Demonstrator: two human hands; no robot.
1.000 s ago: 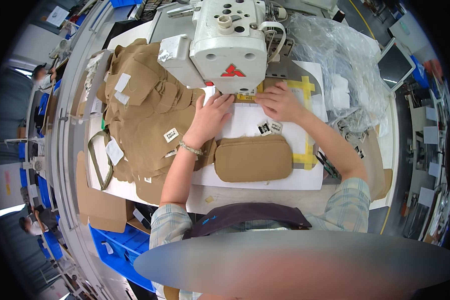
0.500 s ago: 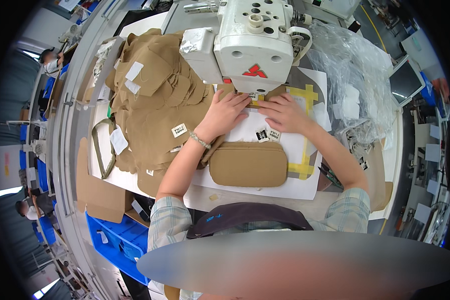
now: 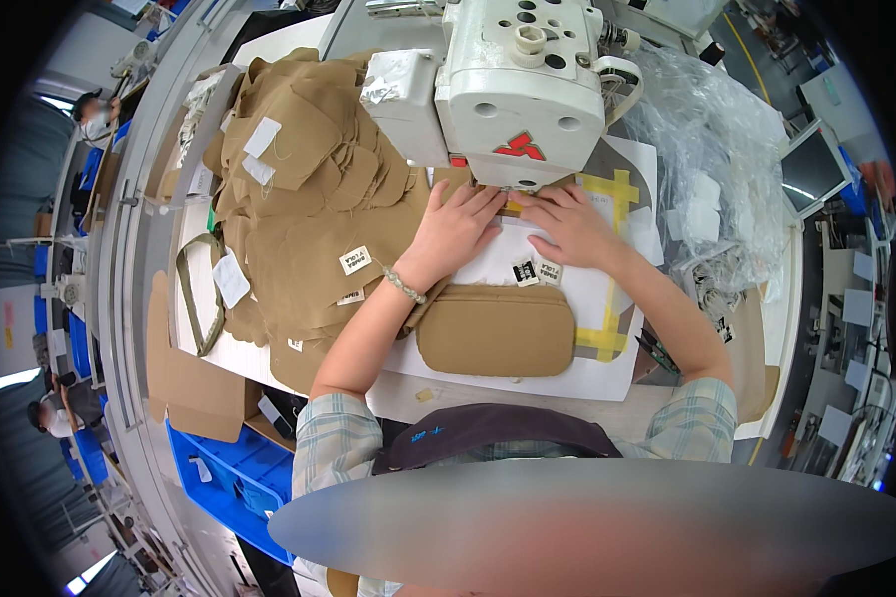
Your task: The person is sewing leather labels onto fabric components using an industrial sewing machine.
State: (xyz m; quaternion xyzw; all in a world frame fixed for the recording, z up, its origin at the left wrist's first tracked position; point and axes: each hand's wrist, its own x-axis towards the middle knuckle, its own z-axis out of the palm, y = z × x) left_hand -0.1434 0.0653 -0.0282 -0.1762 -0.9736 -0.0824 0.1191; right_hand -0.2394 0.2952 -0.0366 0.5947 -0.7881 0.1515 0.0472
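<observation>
Both my hands lie flat at the front of a white sewing machine (image 3: 523,104), fingers stretched toward the space beneath its head. My left hand (image 3: 455,237) is open, its fingertips pressing a tan fabric piece (image 3: 450,177). Opposite it, my right hand (image 3: 575,229) is open too, with its fingertips at the right part of that fabric. The machine head hides the stitching spot. Two small woven labels, one black (image 3: 525,272) and one white (image 3: 549,273), rest on white paper between my wrists. Nearer me is a rounded tan fabric panel (image 3: 496,331).
A tall heap of tan cut pieces (image 3: 309,149) fills the left side, with labels and paper slips on it. Yellow tape (image 3: 617,209) marks the sheet at right. Clear plastic wrap (image 3: 712,149) lies beyond. A blue bin (image 3: 231,488) stands lower left.
The view has shifted slightly. A white label that showed between my fingertips is now mostly hidden under the machine head. My hands stay flat on the fabric, almost unmoved.
</observation>
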